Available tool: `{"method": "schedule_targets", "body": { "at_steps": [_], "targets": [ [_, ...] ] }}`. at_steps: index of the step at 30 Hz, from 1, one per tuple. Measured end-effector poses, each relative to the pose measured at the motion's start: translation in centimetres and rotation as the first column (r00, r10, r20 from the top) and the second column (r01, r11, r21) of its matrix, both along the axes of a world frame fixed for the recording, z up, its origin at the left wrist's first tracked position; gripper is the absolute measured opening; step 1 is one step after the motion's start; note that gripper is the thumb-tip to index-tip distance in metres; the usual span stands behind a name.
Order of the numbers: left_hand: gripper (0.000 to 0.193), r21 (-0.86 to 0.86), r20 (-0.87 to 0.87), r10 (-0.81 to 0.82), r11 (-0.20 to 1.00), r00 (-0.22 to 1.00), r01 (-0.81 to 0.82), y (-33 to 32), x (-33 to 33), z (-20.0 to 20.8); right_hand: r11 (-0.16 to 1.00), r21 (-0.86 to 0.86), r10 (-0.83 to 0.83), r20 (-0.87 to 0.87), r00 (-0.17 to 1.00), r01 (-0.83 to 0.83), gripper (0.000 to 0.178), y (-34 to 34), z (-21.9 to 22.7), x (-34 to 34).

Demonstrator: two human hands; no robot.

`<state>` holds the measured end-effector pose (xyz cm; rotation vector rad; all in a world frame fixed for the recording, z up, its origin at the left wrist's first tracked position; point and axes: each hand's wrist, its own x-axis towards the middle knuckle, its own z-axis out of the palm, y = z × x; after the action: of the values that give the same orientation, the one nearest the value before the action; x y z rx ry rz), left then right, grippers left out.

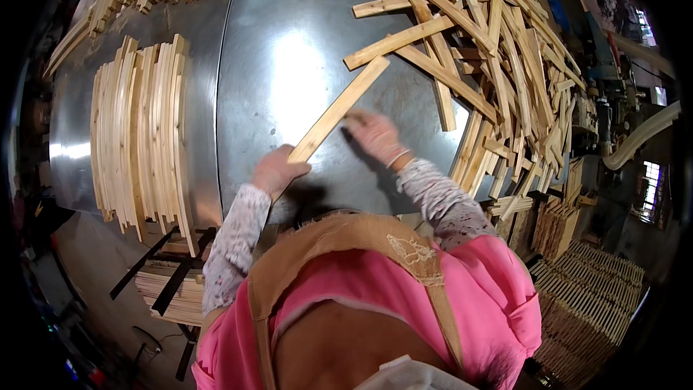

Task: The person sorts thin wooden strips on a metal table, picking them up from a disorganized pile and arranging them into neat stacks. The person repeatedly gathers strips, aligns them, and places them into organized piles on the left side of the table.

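Carrying everything: grey metal desk.
Loose pile: wooden strips criss-crossed at the right.
Left row: strips side by side, long axes running away from the person.
Held strip: wooden strip between row and pile, slanting from near left to far right.
Left grip: left hand, fingers wrapped round the strip's near part.
Right grip: right hand, blurred, fingers partly curled, nearer the strip's middle, just right of it; whether touching, cannot tell.
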<state>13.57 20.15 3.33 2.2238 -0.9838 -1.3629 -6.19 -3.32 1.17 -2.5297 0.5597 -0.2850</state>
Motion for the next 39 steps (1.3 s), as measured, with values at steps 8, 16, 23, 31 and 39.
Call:
{"method": "schedule_targets", "body": {
  "at_steps": [8, 16, 23, 31, 39],
  "targets": [
    [0.044, -0.007, -0.276, 0.569, 0.805, 0.774, -0.594, 9.6, -3.0, -7.0, 0.805, -0.592, -0.285, -0.423, 0.86, -0.025, 0.055, -26.1, 4.6, 4.3],
    [0.032, -0.006, -0.512, 0.694, 0.586, 0.506, -0.811, 2.7, -1.7, -7.0, 0.927, 0.351, -0.004, -0.336, 0.942, 0.129, 0.076, -20.8, 7.8, 12.6],
    [0.036, -0.084, -0.679, 0.616, 0.475, 0.4, -0.876, 1.1, -0.1, -4.0, 0.162, 0.96, -0.263, -0.182, 0.947, 0.229, 0.066, -6.1, 3.0, 14.6],
    [0.066, -0.115, -0.489, 0.743, 0.464, 0.457, -0.878, 7.3, 3.1, -2.9, 0.722, 0.681, -0.082, -0.093, 0.992, 0.123, 0.023, 3.9, -1.6, 20.7],
    [0.071, 0.012, 0.308, 0.476, 0.864, 0.824, -0.504, 10.0, 5.6, 0.4, 0.195, 0.922, 0.109, -0.359, 0.927, 0.334, 0.029, 14.4, 0.0, 23.6]
  ]
}}
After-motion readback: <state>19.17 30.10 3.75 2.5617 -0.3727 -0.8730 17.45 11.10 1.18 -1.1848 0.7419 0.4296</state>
